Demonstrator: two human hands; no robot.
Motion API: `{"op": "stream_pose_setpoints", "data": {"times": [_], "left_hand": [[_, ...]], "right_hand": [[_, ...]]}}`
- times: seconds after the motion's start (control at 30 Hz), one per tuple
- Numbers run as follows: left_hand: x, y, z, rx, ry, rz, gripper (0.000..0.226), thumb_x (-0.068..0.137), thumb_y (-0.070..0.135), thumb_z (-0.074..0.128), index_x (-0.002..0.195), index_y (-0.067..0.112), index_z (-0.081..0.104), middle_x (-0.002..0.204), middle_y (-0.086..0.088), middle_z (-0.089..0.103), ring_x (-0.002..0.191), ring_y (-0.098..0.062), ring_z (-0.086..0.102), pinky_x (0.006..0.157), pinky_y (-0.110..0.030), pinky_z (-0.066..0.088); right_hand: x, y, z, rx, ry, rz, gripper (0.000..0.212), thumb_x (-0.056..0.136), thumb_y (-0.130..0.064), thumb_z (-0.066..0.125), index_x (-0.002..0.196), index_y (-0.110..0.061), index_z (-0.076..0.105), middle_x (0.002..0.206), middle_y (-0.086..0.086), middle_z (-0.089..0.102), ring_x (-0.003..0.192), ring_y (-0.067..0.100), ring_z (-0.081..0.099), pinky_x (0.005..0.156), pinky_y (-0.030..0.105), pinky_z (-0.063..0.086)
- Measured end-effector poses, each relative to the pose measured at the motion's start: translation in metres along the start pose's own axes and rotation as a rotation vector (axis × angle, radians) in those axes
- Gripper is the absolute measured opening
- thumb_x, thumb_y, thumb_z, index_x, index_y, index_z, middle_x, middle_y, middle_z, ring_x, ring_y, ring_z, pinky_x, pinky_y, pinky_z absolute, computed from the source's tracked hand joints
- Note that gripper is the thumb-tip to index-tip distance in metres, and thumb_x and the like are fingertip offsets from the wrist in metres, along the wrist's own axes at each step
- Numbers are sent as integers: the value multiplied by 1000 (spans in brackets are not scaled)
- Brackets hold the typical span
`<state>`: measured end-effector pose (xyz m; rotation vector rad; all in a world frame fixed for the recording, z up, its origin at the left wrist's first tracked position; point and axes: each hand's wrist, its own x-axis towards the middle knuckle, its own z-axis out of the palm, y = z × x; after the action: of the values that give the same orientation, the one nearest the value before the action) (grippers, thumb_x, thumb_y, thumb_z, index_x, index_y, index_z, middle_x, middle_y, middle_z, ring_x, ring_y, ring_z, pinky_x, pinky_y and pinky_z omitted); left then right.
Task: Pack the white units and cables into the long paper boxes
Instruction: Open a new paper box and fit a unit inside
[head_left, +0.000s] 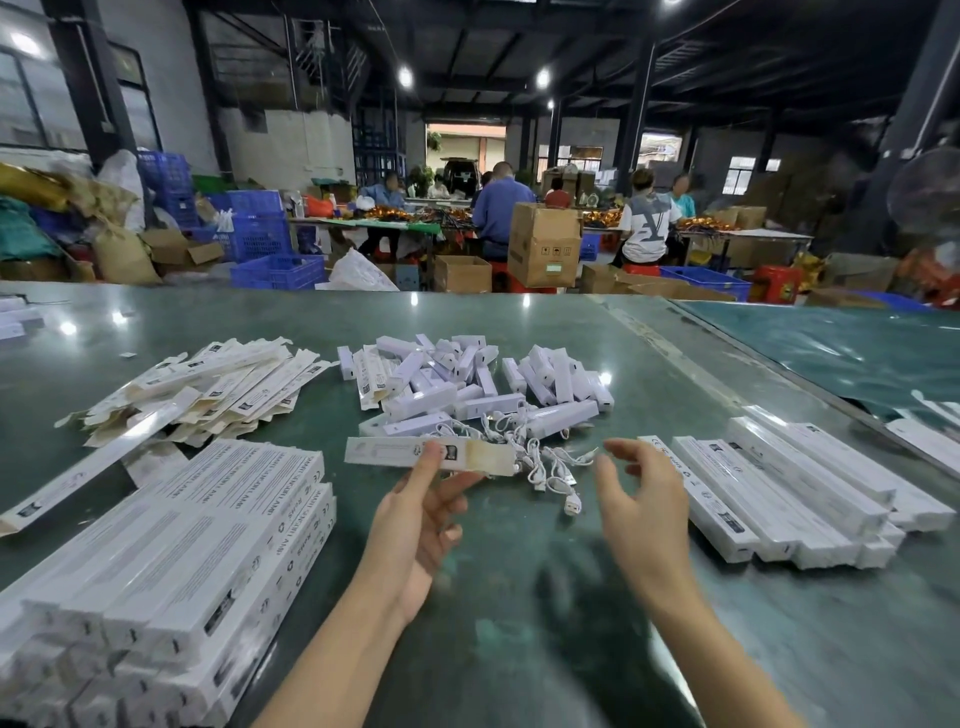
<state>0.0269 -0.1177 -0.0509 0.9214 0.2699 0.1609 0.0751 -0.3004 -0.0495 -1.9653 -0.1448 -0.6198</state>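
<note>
Left hand (423, 512) pinches long paper box (431, 454); right hand (641, 501) empty, fingers loose, just beside cables (550, 462).

The hall is dim up in the dark roof, lit by a handful of round ceiling lamps (405, 77) that flare into white blobs. Daylight pours through the far doorway (465, 143), washed out. The glossy green table (519, 332) throws back small bright glints of those lamps, and soft shadows (587, 597) pool under the person's forearms. The wide lens bends the table's edges outward; the near corners smear, and the distant workers (501, 208) are soft and blurred.
</note>
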Motion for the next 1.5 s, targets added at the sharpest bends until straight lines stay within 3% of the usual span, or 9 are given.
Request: {"op": "stream_pose_setpoints", "data": {"times": [0.3,0.6,0.7,0.87,1.07,1.27,1.33,1.4,1.5], "left_hand": [[-2,2,0,-165,-22,-75,31,68,41,71,83,18,57,83,-10,75,45,-10,55,34,-15,36],[-1,1,-4,-170,-37,-81,34,67,43,72,87,18,61,88,-10,75,47,-9,56,35,-15,39],[2,0,-5,-174,-37,-83,34,68,43,72,86,17,61,88,-11,75,47,-9,56,35,-16,39],[8,1,-9,-215,-37,-97,35,68,42,73,86,15,60,88,-11,75,50,-11,57,38,-17,42],[14,5,-13,-285,-68,-142,33,68,39,74,89,15,64,87,-11,74,53,-15,57,40,-22,45],[15,5,-13,-278,-71,-150,32,72,40,71,89,13,65,84,-8,73,52,-14,58,41,-23,47],[15,6,-13,-281,-72,-150,33,72,40,71,90,13,66,83,-8,73,52,-14,58,42,-23,47],[14,7,-14,-294,-78,-153,34,73,41,70,91,13,67,83,-7,73,53,-14,59,42,-23,48],[14,7,-14,-330,-101,-154,35,72,42,69,92,14,65,81,-5,73,55,-15,62,45,-23,49]], "right_hand": [[6,29,16,-563,-280,88,41,87,-53,61,117,-25,66,115,1,59,113,24,42,92,33,30],[5,34,17,-331,-312,-38,7,84,-19,64,83,-24,70,82,-7,66,87,19,54,81,32,43],[7,31,19,-195,-240,23,10,85,-19,64,77,-20,69,67,-11,62,70,8,56,63,14,38],[32,28,28,-268,-195,151,18,89,-19,59,96,-9,73,93,4,70,90,20,62,74,28,44],[61,17,44,-412,-330,212,15,86,-26,67,82,-11,66,90,7,68,89,27,63,68,30,45],[69,6,48,-489,-509,209,22,84,-6,56,103,4,57,106,19,60,94,31,60,83,41,51],[66,1,43,-363,-534,259,30,84,-9,57,111,4,58,99,20,63,84,27,62,77,38,55],[56,-4,34,46,-544,418,33,87,-4,55,119,2,56,77,11,59,57,18,57,51,25,50],[36,-13,23,677,-553,588,17,88,7,59,104,4,57,62,9,60,48,15,59,47,18,49]]}}
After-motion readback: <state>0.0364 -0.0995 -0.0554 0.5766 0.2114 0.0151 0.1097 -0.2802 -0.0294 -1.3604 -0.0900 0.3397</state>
